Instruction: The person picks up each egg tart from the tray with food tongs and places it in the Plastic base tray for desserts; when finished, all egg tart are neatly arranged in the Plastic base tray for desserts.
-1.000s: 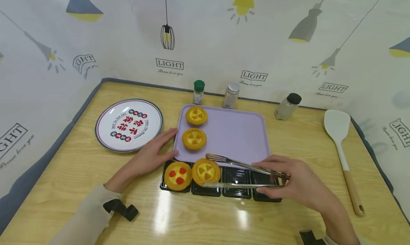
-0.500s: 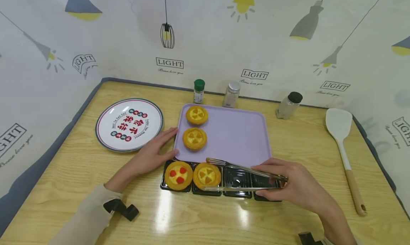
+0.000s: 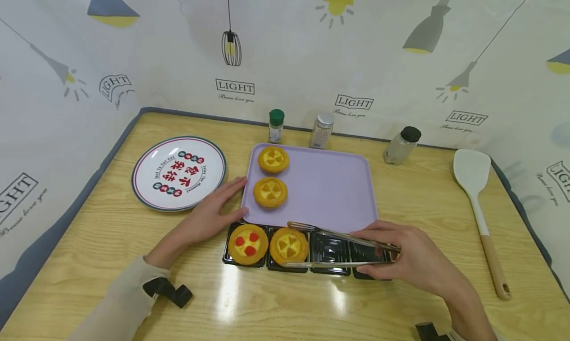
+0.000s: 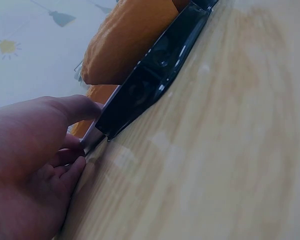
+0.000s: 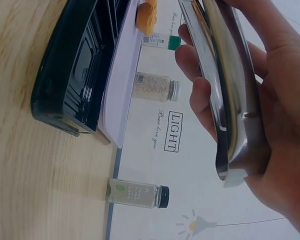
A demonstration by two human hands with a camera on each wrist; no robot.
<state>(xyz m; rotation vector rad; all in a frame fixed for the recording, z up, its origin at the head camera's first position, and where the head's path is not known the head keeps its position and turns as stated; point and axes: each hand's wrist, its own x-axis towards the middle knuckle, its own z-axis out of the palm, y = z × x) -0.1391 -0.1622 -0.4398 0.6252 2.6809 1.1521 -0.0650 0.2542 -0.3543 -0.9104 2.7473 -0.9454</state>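
In the head view my right hand (image 3: 411,254) holds metal tongs (image 3: 343,236) around their middle. The tips are spread apart, one on each side of a tart with wedge-shaped pieces (image 3: 288,247), which sits in the second compartment of the black plastic box (image 3: 329,252). Beside it, in the first compartment, is a tart with red dots (image 3: 248,244). Two more wedge-topped tarts (image 3: 270,192) stand along the left side of the lilac tray (image 3: 329,187). My left hand (image 3: 218,210) rests at that tray's left edge, its thumb near the front corner.
A white plate (image 3: 178,172) with red lettering lies at the left. Behind the tray stand a green-capped bottle (image 3: 276,125) and a silver-capped jar (image 3: 321,130). A black-capped bottle (image 3: 402,145) is further right. A white spatula (image 3: 480,222) with a wooden handle lies at the right.
The tongs have spread wider, and their near arm has shifted towards the front. The wedge-topped tart has settled lower in its compartment. My left hand stays in place.
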